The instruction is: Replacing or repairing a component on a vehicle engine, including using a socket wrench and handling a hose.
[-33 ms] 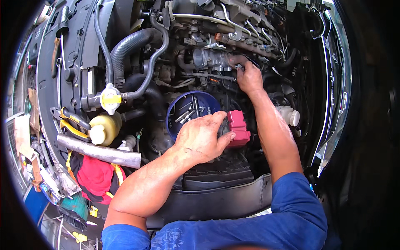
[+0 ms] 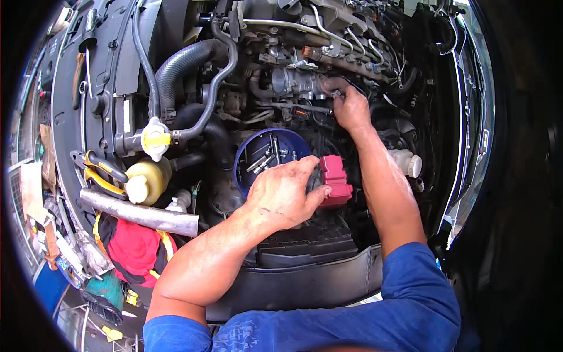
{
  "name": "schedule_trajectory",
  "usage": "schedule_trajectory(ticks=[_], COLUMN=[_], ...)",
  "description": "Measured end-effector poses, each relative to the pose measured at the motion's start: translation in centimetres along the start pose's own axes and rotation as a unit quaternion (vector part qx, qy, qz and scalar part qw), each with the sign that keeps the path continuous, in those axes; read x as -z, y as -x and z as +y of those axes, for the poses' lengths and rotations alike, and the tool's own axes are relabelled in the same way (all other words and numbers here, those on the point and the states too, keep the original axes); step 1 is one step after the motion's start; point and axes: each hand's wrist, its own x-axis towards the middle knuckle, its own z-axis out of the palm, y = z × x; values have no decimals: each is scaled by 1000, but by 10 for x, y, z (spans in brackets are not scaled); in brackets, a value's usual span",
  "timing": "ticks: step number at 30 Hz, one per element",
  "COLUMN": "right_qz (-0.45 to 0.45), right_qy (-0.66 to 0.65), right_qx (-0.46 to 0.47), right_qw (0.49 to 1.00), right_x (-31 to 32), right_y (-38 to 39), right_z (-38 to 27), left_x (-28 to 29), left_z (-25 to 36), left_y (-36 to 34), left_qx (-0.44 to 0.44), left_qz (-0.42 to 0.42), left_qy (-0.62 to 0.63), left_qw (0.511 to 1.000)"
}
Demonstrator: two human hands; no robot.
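Note:
My left hand (image 2: 281, 195) is over the battery area, index finger and thumb apart, their tips at the red plastic terminal cover (image 2: 334, 180). Nothing shows between them; the other fingers are mostly hidden. Behind this hand sits a blue round bowl (image 2: 237, 166) with several metal bolts or sockets (image 2: 261, 163) in it. Farther in, my right hand (image 2: 352, 111) has its fingers curled around a small shiny piece beside the end of a grey metal housing (image 2: 288, 82). What exactly it grips is too small and covered to tell. A brownish hose (image 2: 335, 84) lies just beyond its fingertips.
On the left are a radiator cap (image 2: 156, 139), yellow-handled pliers (image 2: 104, 175), a yellowed plastic reservoir (image 2: 148, 179), a metal tube (image 2: 141, 212) and a red-and-black cloth (image 2: 138, 243). A white-capped reservoir (image 2: 406, 162) stands right of my right forearm. Thick hoses (image 2: 187, 61) cross the engine bay.

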Motion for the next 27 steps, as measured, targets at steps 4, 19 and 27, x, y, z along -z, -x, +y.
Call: schedule_trajectory(ticks=[4, 19, 27], right_qz=[-16, -100, -165], right_qy=[31, 35, 100], right_qx=[-68, -128, -134], right_qw=[997, 986, 972], right_x=[-1, 3, 10], right_y=[0, -12, -18], right_z=[-2, 2, 0], left_x=[1, -4, -4], left_z=[-1, -2, 1], left_y=[-1, 1, 0], left_qx=[8, -8, -5], left_qz=[-1, 31, 27], left_qy=[-6, 12, 3], left_qw=[1000, 999, 1000])
